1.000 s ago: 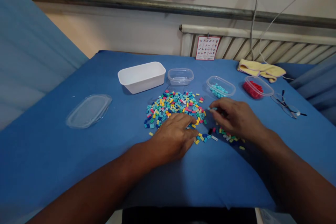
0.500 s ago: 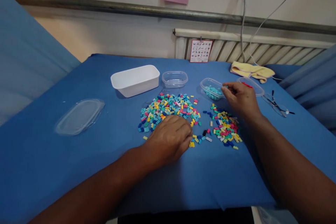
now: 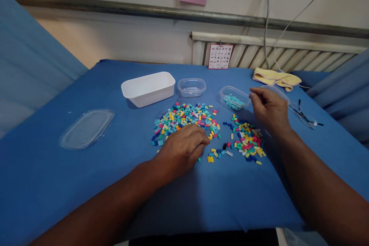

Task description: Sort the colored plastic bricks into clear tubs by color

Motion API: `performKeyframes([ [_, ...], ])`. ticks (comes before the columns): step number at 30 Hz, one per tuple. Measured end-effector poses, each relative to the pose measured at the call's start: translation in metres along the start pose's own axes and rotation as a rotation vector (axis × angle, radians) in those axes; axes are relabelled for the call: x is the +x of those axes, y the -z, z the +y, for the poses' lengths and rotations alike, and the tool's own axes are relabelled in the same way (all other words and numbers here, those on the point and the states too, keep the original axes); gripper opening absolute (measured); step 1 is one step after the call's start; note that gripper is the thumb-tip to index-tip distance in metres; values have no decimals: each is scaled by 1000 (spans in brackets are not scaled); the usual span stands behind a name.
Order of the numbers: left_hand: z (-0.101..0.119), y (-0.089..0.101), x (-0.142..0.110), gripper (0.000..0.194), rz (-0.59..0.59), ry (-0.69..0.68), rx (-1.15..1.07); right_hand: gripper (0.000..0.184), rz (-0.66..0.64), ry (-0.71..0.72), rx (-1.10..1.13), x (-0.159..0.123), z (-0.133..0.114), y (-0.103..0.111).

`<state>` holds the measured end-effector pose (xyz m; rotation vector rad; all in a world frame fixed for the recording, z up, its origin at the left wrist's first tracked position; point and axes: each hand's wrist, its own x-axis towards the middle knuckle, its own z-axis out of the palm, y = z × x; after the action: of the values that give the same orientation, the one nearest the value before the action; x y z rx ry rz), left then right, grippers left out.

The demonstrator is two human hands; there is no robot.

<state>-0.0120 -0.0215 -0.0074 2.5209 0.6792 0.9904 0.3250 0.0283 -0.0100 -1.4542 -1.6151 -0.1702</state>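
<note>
"Where is the person's left hand [image 3: 186, 144]?"

"It lies palm down over the near edge of the big pile of small bricks [image 3: 191, 115], which is spread on the blue tabletop [image 3: 100, 192]. The fingers curl under, so nobody could tell from here whether they grasp a brick."

"And the right hand [image 3: 271, 111]?"

"That one is up near the clear tub [image 3: 247, 104] of turquoise bricks [image 3: 233, 102], at its right side. The thumb and forefinger are close together at the tips. Perhaps something small is pinched there, but the view is too poor to say."

"What lies between the hands?"

"Some loose bricks, among them yellow ones [image 3: 210, 159] and a black one [image 3: 224, 146]. The smaller mixed pile [image 3: 249, 140] is nearer the right forearm, with pink, green, yellow and blue bricks in it."

"Which containers stand farther back?"

"A long white box [image 3: 148, 91] is behind the big pile, with a second clear tub [image 3: 191, 90] just beside it. A third clear tub [image 3: 281, 93] is partly hidden behind the right hand."

"What else is on the table?"

"A clear lid [image 3: 88, 128] lies flat, well apart on the left side. Over on the right are the glasses [image 3: 305, 117], and a folded yellow cloth [image 3: 276, 78] is near the back edge. Beyond that edge, a printed card [image 3: 220, 57] hangs on the radiator [image 3: 248, 38]."
</note>
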Motion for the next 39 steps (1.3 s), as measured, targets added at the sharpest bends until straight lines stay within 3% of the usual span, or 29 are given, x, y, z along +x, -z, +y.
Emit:
performKeyframes([
  [2, 1, 1, 1, 15, 43, 49, -77, 24, 5, 44, 38, -7, -17, 4],
  [4, 4, 2, 3, 12, 60, 159, -167, 18, -78, 154, 106, -18, -41, 5],
  [8, 11, 5, 7, 1, 93, 496, -434, 17, -488, 615, 264, -41, -89, 3],
  [12, 13, 7, 10, 14, 110, 660, -658, 11, -437, 632, 298, -50, -110, -1],
  [18, 13, 3, 9, 20, 125, 673, -680, 11, -402, 668, 287, -43, -103, 4],
  [21, 15, 5, 9, 19, 160, 631, -539, 10, -315, 530, 161, -30, -82, 14],
  [24, 17, 9, 11, 14, 175, 544, -383, 17, -69, 184, -52, -12, -47, 24],
  [26, 17, 11, 11, 12, 164, 501, -336, 23, 40, 52, -100, -3, -21, 27],
  [31, 15, 13, 11, 11, 143, 462, -281, 26, 11, -25, -90, 1, 18, 20],
  [39, 6, 14, 12, 15, 280, 557, -334, 26, -68, -50, -66, -3, 21, 11],
])
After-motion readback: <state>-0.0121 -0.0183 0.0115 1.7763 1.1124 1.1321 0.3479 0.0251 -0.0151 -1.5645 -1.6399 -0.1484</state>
